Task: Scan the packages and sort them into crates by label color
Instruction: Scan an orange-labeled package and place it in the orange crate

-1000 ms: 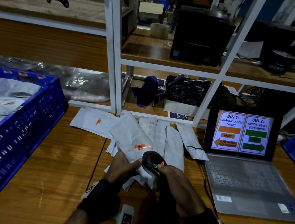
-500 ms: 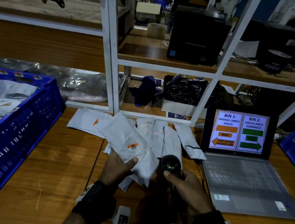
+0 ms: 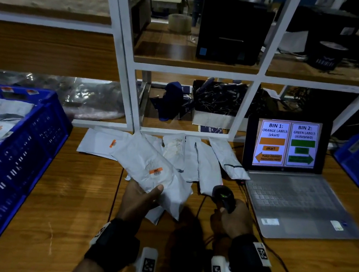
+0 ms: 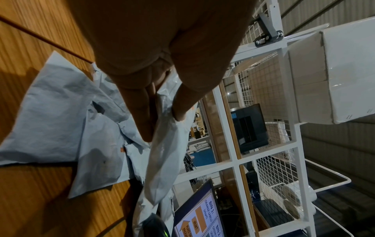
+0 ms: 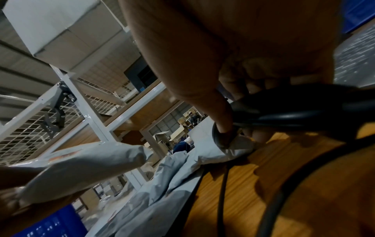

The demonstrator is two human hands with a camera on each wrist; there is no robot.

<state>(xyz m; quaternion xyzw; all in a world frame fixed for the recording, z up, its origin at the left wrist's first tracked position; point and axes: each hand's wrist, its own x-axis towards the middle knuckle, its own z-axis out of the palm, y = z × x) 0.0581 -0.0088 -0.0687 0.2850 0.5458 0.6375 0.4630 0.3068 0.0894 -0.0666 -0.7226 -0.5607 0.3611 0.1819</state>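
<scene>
Two hands are busy, and only yours on the left matters for the coming move. Your left hand (image 3: pixel 137 200) has its grip clamped on the near end of a grey package (image 3: pixel 150 170), thumb on top and fingers (image 4: pixel 142 112) beneath, holding it off the surface (image 3: pixel 71 201). Its long axis runs up and away from that grip toward the far left, orange label (image 3: pixel 155 171) facing you. The left crate (image 3: pixel 13 156), already holding packages, lies further left of the grip, well apart; the laptop screen (image 3: pixel 286 144) assigns orange to that side, so I judge a leftward swing by this hand comes next. Your right hand (image 3: pixel 234 221) is wrapped round the scanner (image 3: pixel 223 196), off to the right of the package and low near the surface.

Only the head view shows the label and the crate whole. The left wrist view adds the fingers under the package; the right wrist view shows the scanner's cable (image 5: pixel 221 200) trailing over the surface.
</scene>
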